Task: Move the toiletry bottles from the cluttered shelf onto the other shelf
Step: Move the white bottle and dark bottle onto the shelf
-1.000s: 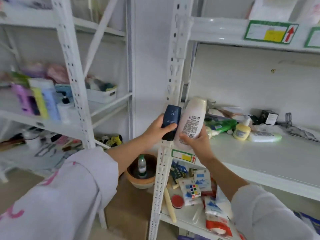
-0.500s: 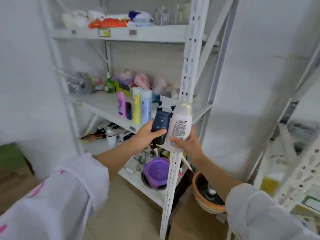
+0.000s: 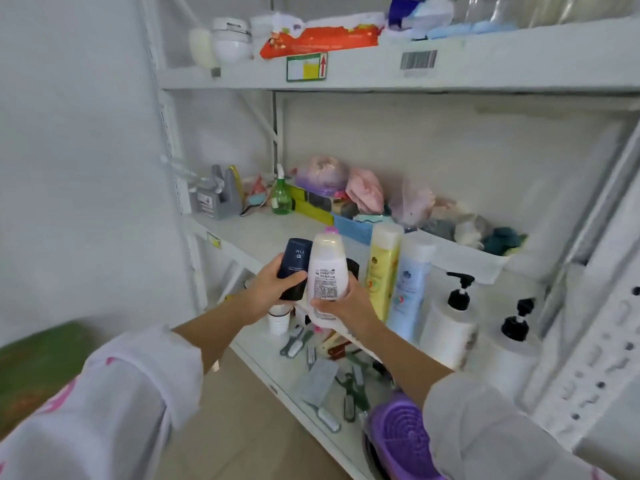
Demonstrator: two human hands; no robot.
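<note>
— What do the hands carry at the centre of the frame?
— The left hand [image 3: 273, 289] has its grip closed around a dark blue bottle [image 3: 294, 263]; the right hand [image 3: 341, 303] clasps a white bottle [image 3: 327, 270], both raised before the middle shelf [image 3: 256, 233], left of the yellow bottle [image 3: 382, 271].

- Dark blue bottle [image 3: 295, 264], held in left hand [image 3: 273, 292]: small pale lettering on front, too blurred to read.
- White bottle [image 3: 327, 271], held in right hand [image 3: 341, 303]: printed label with barcode and fine text, illegible.
- Upper shelf edge [image 3: 485, 69]: green-bordered tag [image 3: 307, 66] with yellow field and red upward arrow; barcode sticker [image 3: 418, 59], digits unreadable.
- Yellow bottle [image 3: 382, 271] and light blue bottle [image 3: 408, 289]: round emblems, wording unreadable.
</note>
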